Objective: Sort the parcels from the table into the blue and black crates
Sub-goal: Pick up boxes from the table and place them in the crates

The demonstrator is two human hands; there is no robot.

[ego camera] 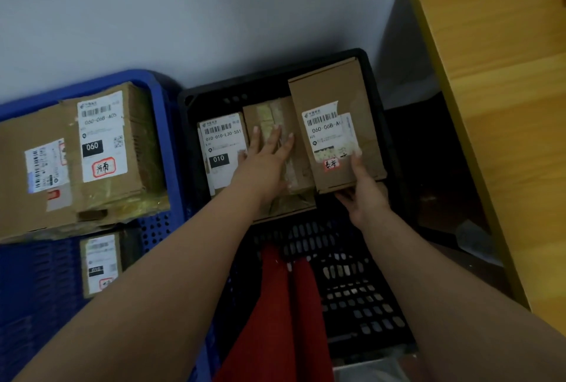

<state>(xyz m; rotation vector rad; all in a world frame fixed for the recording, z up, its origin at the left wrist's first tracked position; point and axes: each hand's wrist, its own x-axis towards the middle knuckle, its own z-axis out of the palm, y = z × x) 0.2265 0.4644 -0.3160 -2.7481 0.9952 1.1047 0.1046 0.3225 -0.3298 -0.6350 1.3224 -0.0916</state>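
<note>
The black crate stands in the middle with three brown parcels at its far end. My left hand lies flat, fingers straight, on the taped middle parcel, next to the parcel labelled 010. My right hand grips the near edge of the tall parcel labelled 060, thumb on its label. That parcel leans against the crate's far right wall. The blue crate at the left holds three labelled parcels, a 060 box on top.
A yellow wooden table rises at the right, with dark space beneath it. A grey wall runs behind both crates. Red clothing shows between my arms above the black crate's near half.
</note>
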